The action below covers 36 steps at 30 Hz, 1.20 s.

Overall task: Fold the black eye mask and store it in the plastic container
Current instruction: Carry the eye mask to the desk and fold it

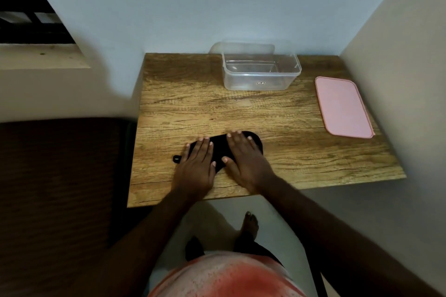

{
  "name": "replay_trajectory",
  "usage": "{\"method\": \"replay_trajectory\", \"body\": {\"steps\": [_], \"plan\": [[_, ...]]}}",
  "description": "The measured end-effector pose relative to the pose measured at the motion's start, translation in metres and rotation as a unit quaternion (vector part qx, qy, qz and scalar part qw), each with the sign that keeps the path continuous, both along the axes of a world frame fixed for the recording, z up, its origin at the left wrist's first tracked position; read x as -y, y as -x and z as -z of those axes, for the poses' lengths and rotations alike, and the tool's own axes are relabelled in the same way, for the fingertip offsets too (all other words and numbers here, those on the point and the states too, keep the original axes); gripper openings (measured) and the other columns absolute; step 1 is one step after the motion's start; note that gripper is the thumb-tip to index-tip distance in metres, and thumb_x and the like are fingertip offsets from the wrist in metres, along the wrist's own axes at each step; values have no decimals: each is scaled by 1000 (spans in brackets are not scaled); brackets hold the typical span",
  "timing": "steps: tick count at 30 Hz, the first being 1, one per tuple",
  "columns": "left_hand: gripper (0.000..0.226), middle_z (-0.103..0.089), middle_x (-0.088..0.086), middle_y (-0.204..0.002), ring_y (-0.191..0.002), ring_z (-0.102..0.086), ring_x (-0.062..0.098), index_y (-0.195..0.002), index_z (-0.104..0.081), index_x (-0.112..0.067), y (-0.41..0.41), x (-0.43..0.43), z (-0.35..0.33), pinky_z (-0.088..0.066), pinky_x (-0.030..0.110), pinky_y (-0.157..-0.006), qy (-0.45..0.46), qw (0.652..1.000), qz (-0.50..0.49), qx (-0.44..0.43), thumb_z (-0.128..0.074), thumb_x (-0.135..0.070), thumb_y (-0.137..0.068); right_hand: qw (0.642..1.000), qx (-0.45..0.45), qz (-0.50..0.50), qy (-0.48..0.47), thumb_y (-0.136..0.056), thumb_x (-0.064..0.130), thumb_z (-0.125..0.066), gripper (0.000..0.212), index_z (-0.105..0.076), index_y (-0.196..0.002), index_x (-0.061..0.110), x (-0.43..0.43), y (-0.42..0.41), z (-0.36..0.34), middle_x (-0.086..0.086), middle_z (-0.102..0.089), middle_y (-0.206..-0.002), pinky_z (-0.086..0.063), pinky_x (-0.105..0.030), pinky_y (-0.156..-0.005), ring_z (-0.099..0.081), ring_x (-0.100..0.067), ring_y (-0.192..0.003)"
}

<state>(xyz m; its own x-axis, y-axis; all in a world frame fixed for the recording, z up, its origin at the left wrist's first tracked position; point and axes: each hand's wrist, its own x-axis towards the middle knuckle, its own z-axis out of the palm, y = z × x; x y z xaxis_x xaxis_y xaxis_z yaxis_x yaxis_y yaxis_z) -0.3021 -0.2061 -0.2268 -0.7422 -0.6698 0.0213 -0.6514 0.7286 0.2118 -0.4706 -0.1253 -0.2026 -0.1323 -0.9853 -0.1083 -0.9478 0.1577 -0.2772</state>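
At the left edge of the view, beside a wooden bench (pixel 277 113), sits a dark brown padded surface (pixel 60 176); what it is cannot be told. On the bench, near its front edge and towards the front left corner, lies the black eye mask (pixel 219 149), stretched out flat from left to right. A small loop of its strap (pixel 177 158) pokes out at the left end.

The left hand (pixel 196 166) lies palm down on the left half of the mask, its fingers (pixel 204 146) straight and held close together, pressing the fabric against the wood. Just beside it, the right hand (pixel 243 159) lies palm down on the right half, its fingers (pixel 237 138) straight and slightly spread, with the thumb angled towards the left hand. The rounded right end of the mask shows beyond the right fingertips.

Well apart from the hands, at the middle of the bench's back edge, stands the clear plastic container (pixel 241 82), open at the top. Further right, a flat pink lid (pixel 344 107) lies along the right edge, apart from the container.
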Motion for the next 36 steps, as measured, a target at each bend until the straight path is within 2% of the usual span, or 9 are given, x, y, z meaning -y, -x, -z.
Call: {"method": "replay_trajectory", "body": {"steps": [3, 8, 11, 14, 17, 20, 24, 31, 36], "plan": [[63, -25, 11, -157, -147, -17, 21, -147, -29, -4, 1, 0, 0, -13, 47, -120, -10, 1000, 5, -1, -17, -38, -96, 999, -10, -52, -2, -97, 59, -3, 77, -13, -156, 11, -9, -8, 7, -6, -9, -164, -7, -43, -122, 3, -13, -150], [65, -26, 11, -157, -147, -17, 22, -147, -32, -5, -5, 0, -6, -4, 42, -120, -25, 1000, 1, -14, -15, -39, -94, 1000, -2, 26, 11, -100, 54, -19, 70, -15, -156, 11, -11, 10, 8, -6, -10, -164, -1, -37, -123, -1, -15, -151], [61, -40, 10, -151, -144, -27, 24, -142, -43, -7, -22, 5, -12, -8, 43, -119, -29, 996, -58, -58, -22, -38, -94, 997, 38, 50, 50, -103, 43, -31, 59, -34, -150, 8, -6, 0, 2, -10, -28, -159, -3, -32, -122, -14, -19, -150], [51, -55, 10, -136, -132, -42, 28, -132, -54, -10, -44, 19, -16, -22, 45, -113, -50, 983, -135, -118, -37, -39, -93, 991, 69, 54, 98, -99, 35, -44, 46, -57, -134, 7, 7, -21, -5, -11, -52, -144, -25, -38, -117, -39, -26, -139], [42, -67, 6, -107, -106, -55, 28, -107, -68, -14, -59, 31, -14, -36, 40, -95, -49, 977, -133, -158, -41, -42, -91, 988, 70, 15, 137, -95, 27, -54, 35, -68, -121, 8, 20, -45, -9, -10, -65, -126, -45, -43, -100, -55, -28, -117], [37, -66, 3, -95, -96, -54, 24, -96, -71, -16, -67, 36, -11, -37, 36, -86, -47, 975, -112, -185, -44, -40, -89, 988, 59, -32, 142, -94, 23, -57, 29, -70, -116, 10, 32, -63, -11, -8, -69, -118, -49, -40, -89, -59, -26, -106], [37, -65, 4, -95, -99, -47, 16, -96, -72, -14, -74, 33, -8, -36, 34, -89, -56, 969, -104, -219, -46, -39, -90, 988, 49, -72, 130, -92, 20, -59, 26, -72, -112, 9, 40, -75, -8, -9, -70, -109, -52, -40, -80, -60, -27, -95], [41, -61, 7, -98, -99, -49, 25, -105, -69, -13, -77, 36, -13, -40, 38, -87, -76, 983, -77, -150, -44, -41, -89, 992, 39, -50, 106, -93, 28, -51, 34, -69, -117, 12, 37, -82, 0, -10, -63, -109, -49, -41, -79, -54, -29, -97], [13, -59, 2, -87, -89, -54, 20, -95, -70, -11, -71, 47, -22, -35, 28, -74, -162, 970, -81, -164, -66, -20, -86, 995, -2, -33, 92, -94, 41, -42, 44, -65, -124, 19, 32, -92, -2, -9, -60, -110, -43, -40, -78, -53, -29, -100]]}}
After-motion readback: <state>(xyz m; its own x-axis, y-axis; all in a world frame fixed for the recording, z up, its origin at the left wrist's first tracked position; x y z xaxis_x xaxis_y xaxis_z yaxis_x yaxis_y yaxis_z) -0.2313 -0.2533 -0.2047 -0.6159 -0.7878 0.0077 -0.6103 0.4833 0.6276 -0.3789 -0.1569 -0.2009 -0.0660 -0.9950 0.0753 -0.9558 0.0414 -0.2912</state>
